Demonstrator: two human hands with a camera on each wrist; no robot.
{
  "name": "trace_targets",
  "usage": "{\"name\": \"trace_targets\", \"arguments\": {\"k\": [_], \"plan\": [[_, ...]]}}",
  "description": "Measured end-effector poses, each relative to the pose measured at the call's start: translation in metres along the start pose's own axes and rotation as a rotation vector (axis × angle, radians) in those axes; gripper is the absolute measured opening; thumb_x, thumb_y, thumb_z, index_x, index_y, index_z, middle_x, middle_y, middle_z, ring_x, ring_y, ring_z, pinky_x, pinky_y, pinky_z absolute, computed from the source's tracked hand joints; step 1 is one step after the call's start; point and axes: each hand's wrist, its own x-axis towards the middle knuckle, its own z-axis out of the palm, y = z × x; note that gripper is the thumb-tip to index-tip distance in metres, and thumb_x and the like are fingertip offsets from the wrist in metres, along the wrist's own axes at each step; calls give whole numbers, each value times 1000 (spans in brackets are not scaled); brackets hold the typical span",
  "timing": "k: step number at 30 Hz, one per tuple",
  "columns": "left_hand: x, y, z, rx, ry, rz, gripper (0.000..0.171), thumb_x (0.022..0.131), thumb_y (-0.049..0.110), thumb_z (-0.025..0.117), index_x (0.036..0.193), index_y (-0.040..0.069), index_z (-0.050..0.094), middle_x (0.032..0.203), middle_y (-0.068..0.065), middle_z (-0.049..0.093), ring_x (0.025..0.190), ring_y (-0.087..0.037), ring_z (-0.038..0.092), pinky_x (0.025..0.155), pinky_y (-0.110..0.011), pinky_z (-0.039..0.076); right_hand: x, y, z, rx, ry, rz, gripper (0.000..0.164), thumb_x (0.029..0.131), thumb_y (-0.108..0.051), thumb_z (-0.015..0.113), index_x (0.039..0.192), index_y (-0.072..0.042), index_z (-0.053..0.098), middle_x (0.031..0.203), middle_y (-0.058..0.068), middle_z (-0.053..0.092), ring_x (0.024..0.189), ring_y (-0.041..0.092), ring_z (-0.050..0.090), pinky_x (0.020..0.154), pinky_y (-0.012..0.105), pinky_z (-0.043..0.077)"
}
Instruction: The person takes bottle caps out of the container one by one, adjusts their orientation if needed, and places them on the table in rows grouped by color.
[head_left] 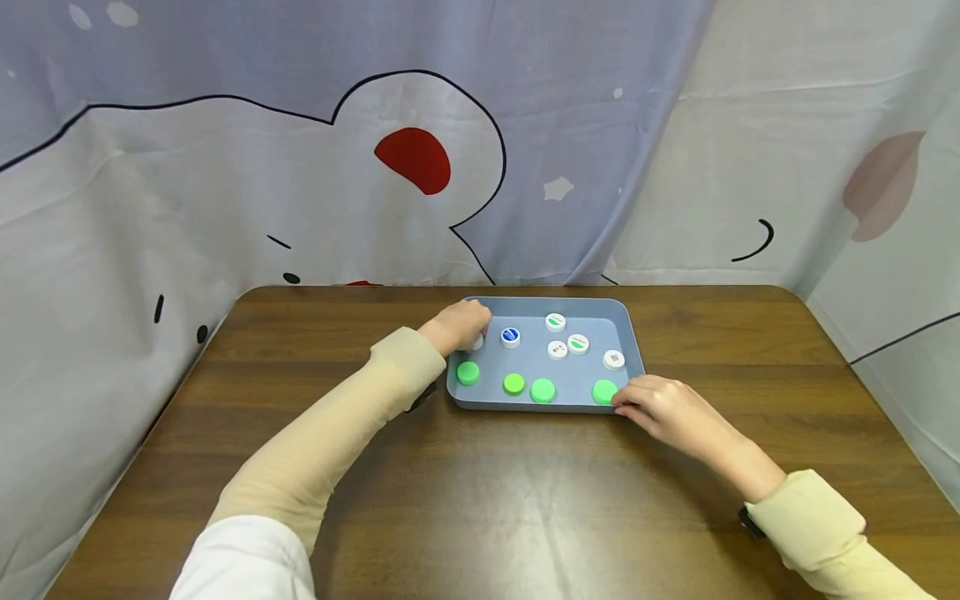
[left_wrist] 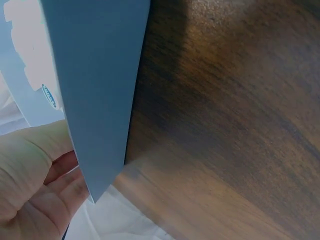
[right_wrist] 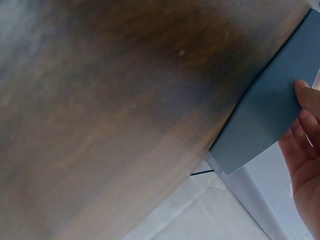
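Observation:
My left hand (head_left: 459, 325) reaches over the left side of a grey-blue tray (head_left: 555, 409), fingers curled about a white bottle cap (head_left: 477, 342) that shows partly beneath them. In the left wrist view the tray's wall (left_wrist: 100, 90) hides those fingertips. At the tray's front right corner, my right hand (head_left: 671, 412) grips the rim; in the right wrist view its thumb (right_wrist: 302, 92) presses the outer wall. Beside it lies a green cap (head_left: 604, 392). Several other caps rest in the tray, among them a blue-and-white cap (head_left: 511, 337) and a lime-green cap (head_left: 513, 384).
The tray stands on a brown wooden table (head_left: 487, 500), towards its far edge. A patterned cloth (head_left: 600, 150) hangs behind and at the sides. Near the tray's right end sits a white cap (head_left: 613, 360) with a printed square.

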Motion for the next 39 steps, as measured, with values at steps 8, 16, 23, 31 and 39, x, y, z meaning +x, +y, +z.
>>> {"name": "trace_targets", "arguments": {"k": [8,16,23,31,39], "plan": [[8,-10,8,-67,26,24,18,74,-1,68,90,4,74,93,-10,72,88,-23,65,79,-34,54,1,-1,1,10,1,-2,22,65,-6,83,81,-12,70,78,-8,66,71,4,60,65,21,50],[0,-10,2,-90,104,28,25,73,-1,68,96,5,76,99,-9,73,93,-25,67,83,-35,54,0,0,2,8,7,-6,22,65,-6,83,82,-12,70,79,-7,66,71,5,61,66,23,51],[-9,-8,-10,-113,171,-3,31,72,4,73,102,5,74,105,-11,72,99,-26,66,86,-35,54,0,1,3,17,13,-13,23,65,-5,83,82,-11,69,79,-7,66,71,5,60,65,22,50],[-21,-4,-19,-151,235,31,29,73,6,71,102,3,74,104,-12,72,96,-26,66,83,-36,54,-2,1,3,27,19,-24,27,62,-3,84,83,-12,69,80,-8,65,72,4,59,66,21,49],[-36,4,-32,-199,278,46,28,73,5,72,101,1,73,103,-13,71,96,-27,66,84,-36,54,-2,3,3,32,18,-23,25,64,-4,83,84,-12,69,80,-9,65,73,4,60,67,21,49]]}}
